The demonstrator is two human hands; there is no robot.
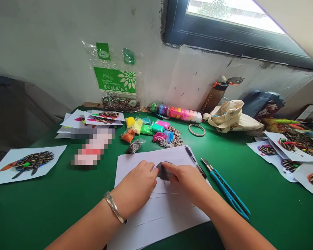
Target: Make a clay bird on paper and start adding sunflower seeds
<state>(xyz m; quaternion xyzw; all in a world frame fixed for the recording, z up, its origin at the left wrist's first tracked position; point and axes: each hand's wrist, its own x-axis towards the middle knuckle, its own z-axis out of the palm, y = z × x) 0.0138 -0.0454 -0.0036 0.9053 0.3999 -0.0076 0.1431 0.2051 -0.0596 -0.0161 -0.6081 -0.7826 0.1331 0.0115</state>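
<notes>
My left hand (138, 185) and my right hand (187, 178) meet over a white sheet of paper (161, 208) on the green table (250, 166). Between their fingertips lies a dark grey lump of clay (162, 170), pressed onto the paper. The fingers of both hands are curled and pinch the lump from either side. A silver bangle (114, 207) sits on my left wrist. A black pen (195, 161) rests along the paper's right edge.
Two blue craft knives (228, 191) lie right of the paper. Small bags of coloured clay (148, 129) and sunflower seeds (176, 136) sit behind it, with a seed packet (117, 83) against the wall. Finished seed pictures (28, 162) lie left and right (289, 147). A cloth bag (232, 116) and bottle (216, 93) stand at back.
</notes>
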